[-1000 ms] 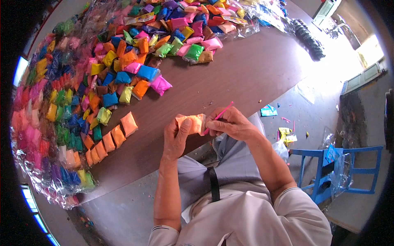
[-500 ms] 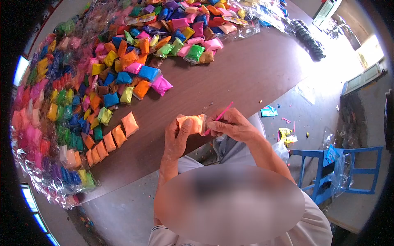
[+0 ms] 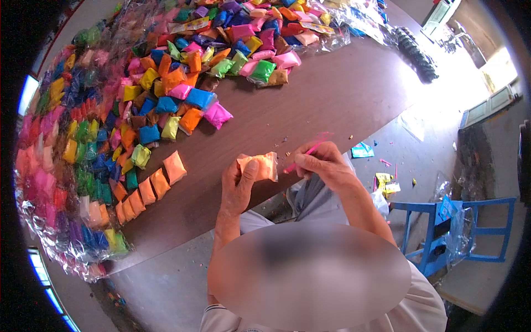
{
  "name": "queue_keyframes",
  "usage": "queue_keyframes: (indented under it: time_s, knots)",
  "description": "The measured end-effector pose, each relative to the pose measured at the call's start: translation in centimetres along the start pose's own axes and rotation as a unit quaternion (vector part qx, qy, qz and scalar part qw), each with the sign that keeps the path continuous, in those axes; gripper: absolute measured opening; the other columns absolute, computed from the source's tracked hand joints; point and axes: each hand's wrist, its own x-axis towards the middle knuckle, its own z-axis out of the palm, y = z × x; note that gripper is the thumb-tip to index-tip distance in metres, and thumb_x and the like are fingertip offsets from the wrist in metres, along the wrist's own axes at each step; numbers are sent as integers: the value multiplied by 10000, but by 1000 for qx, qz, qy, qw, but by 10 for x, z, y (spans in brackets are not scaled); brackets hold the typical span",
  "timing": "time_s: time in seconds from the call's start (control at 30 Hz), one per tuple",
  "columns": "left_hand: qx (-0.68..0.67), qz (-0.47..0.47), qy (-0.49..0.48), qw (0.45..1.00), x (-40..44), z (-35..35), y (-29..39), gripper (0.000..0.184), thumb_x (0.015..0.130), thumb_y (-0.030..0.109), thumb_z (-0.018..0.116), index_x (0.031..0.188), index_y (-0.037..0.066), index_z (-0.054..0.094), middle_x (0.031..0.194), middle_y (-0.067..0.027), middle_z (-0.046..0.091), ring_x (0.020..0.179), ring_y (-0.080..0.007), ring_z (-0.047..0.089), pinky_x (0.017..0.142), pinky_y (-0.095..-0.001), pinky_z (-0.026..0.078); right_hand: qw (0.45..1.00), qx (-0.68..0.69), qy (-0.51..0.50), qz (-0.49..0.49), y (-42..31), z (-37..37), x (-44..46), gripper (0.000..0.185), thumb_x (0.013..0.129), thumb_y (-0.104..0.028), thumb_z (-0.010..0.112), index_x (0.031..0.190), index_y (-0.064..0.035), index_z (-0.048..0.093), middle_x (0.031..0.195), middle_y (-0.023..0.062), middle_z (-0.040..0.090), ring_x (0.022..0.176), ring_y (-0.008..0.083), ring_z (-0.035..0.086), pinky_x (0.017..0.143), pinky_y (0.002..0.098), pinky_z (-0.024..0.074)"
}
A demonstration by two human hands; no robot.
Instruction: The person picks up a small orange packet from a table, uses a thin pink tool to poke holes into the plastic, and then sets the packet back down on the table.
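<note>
Over the table's near edge, my left hand (image 3: 237, 185) grips a light orange packet (image 3: 263, 166), thumb on its face, its clear plastic end pointing right. A small gap separates the packet from my right hand (image 3: 322, 165), which pinches a thin pink stick (image 3: 311, 150) slanting up to the right, partly blurred by motion. Left of my hands, several orange packets (image 3: 147, 191) lie side by side in a slanting row on the brown table (image 3: 310, 105).
A large heap of colourful packets (image 3: 166, 104) covers the table's left and far side. A dark coiled object (image 3: 416, 54) lies at the far right. A blue stool (image 3: 430, 207) and scattered scraps are on the floor at right.
My right hand has moved a little to the right, away from the packet, with the pink stick still in its fingers. My left hand and its packet have hardly moved.
</note>
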Motion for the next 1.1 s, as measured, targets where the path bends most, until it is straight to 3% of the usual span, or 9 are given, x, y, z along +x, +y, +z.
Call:
queue_keyframes:
  time_s: [0.1, 0.17, 0.37, 0.5, 0.6, 0.8, 1.0, 1.03, 1.1]
  knots:
    - [-16, -25, 13, 999, -3, -1, -3, 343, 956, 387, 546, 897, 51, 587, 793, 27, 568, 711, -43, 482, 618, -203, 384, 973, -112, 174, -97, 0, -5, -7, 207, 919, -199, 601, 922, 5, 636, 753, 39, 617, 649, 88, 549, 586, 222, 432]
    - [-23, -38, 18, 999, -4, 1, -4, 336, 956, 384, 548, 901, 56, 587, 804, 33, 565, 724, -39, 479, 630, -201, 385, 893, -213, 320, -233, 12, -23, -15, 200, 919, -168, 587, 964, 22, 635, 775, 58, 635, 657, 91, 561, 594, 224, 445]
    - [-27, -26, 8, 999, -4, 3, 2, 305, 957, 353, 558, 936, 50, 583, 824, 35, 550, 756, -37, 468, 667, -202, 397, 828, -93, 515, -203, 9, -98, -67, 183, 929, -157, 515, 945, -2, 612, 777, 63, 629, 596, 103, 548, 531, 227, 442]
    - [-29, -13, -13, 999, -2, -1, -2, 300, 962, 337, 553, 930, 40, 579, 831, 30, 553, 757, -41, 473, 671, -199, 396, 843, 64, 521, -119, 50, -155, -76, 108, 884, -144, 567, 920, -53, 521, 734, 72, 608, 551, 110, 529, 471, 222, 422]
    - [-37, -16, 0, 999, -2, 3, 4, 290, 965, 328, 548, 928, 43, 582, 837, 31, 556, 774, -43, 477, 699, -198, 397, 898, 212, 380, -61, 64, -153, -60, 95, 879, -119, 571, 942, -55, 538, 750, 72, 599, 581, 118, 539, 472, 235, 426]
    - [-146, -60, 78, 984, -3, -5, -7, 276, 959, 330, 558, 951, 59, 607, 911, 32, 585, 859, -50, 514, 794, -224, 408, 870, 204, 375, -246, -10, -86, -61, 89, 895, -131, 567, 923, -48, 551, 760, 67, 586, 606, 117, 504, 520, 244, 415]
    - [-280, -62, 77, 955, 4, -17, -13, 359, 948, 387, 536, 1057, 48, 586, 871, -47, 578, 791, -158, 535, 754, -323, 429, 823, -203, 439, -296, -36, -54, -62, 177, 952, -137, 520, 1077, -26, 576, 820, 86, 650, 703, 144, 614, 596, 266, 480]
    - [-292, -65, 76, 951, 3, -17, -9, 362, 950, 387, 529, 1057, 46, 586, 856, -52, 577, 777, -161, 533, 747, -328, 429, 812, -277, 406, -315, -27, -44, -58, 216, 985, -153, 472, 1140, -35, 567, 870, 83, 664, 793, 155, 642, 683, 298, 509]
    - [-324, -71, 90, 939, 1, -15, 2, 354, 961, 378, 507, 1052, 44, 582, 817, -51, 570, 735, -161, 526, 740, -330, 429, 784, -421, 301, -342, -8, -29, -51, 286, 878, 28, 483, 1148, -21, 564, 981, 122, 665, 913, 222, 648, 847, 377, 493]
